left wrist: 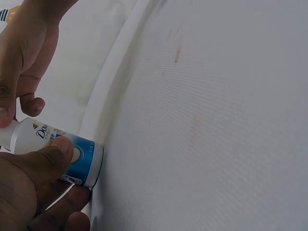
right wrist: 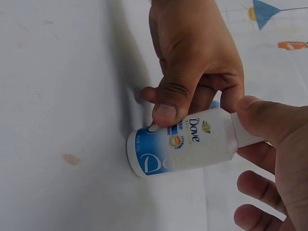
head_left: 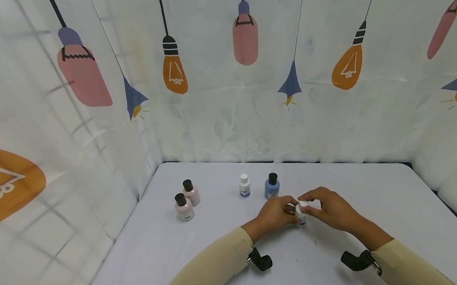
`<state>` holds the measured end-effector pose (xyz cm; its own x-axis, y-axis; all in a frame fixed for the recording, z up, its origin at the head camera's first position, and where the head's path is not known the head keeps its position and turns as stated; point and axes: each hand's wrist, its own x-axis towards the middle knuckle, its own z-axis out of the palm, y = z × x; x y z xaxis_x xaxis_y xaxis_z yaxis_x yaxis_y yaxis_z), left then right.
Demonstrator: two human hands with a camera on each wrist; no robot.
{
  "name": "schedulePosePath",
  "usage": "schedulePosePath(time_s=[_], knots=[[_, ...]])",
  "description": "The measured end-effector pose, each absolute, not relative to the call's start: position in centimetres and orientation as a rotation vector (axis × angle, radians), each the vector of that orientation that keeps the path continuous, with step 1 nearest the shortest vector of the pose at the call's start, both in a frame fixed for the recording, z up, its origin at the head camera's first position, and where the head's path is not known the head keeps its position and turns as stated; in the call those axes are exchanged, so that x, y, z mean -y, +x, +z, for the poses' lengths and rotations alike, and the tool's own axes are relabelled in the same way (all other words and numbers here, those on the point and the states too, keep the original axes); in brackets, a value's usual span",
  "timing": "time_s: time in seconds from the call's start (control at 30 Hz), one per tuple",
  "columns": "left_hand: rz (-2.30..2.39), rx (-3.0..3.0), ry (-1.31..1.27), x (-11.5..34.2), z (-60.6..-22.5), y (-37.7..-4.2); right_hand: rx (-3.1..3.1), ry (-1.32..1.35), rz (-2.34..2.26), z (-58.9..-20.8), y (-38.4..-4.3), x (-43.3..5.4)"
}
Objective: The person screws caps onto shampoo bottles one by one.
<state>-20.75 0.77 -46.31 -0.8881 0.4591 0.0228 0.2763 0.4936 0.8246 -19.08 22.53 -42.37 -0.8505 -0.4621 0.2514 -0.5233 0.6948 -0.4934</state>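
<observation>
A small white Dove bottle with a blue lower label (right wrist: 192,144) stands on the table between both hands. My left hand (head_left: 275,214) holds its body, thumb across the label in the left wrist view. From the other side, my right hand (head_left: 330,208) pinches the white cap (right wrist: 244,131) between thumb and index finger, its other fingers off the bottle. The cap sits on the bottle's neck. Behind the left hand is a blue bottle with a black cap (head_left: 272,187), and beside that one, another small white bottle (head_left: 244,186).
Two pale pink bottles with black caps, one nearer (head_left: 184,208) and one behind it (head_left: 192,192), stand at the table's left. The white-covered table (head_left: 379,200) meets a hanging curtain with printed lamps (head_left: 213,129) at its back edge.
</observation>
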Motion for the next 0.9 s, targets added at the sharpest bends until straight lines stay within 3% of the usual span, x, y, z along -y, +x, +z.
schedulePosePath(time_s=[0.37,0.9], knots=[[1.375,-2.684,0.682,-1.5,-46.9,-21.0,2.771,0.732,0.983,-42.3,-18.9,-23.2],[1.461,-2.848,0.491,-4.2,-46.9,-22.4,2.534,0.712,0.989,-42.5,-19.4,-23.9]])
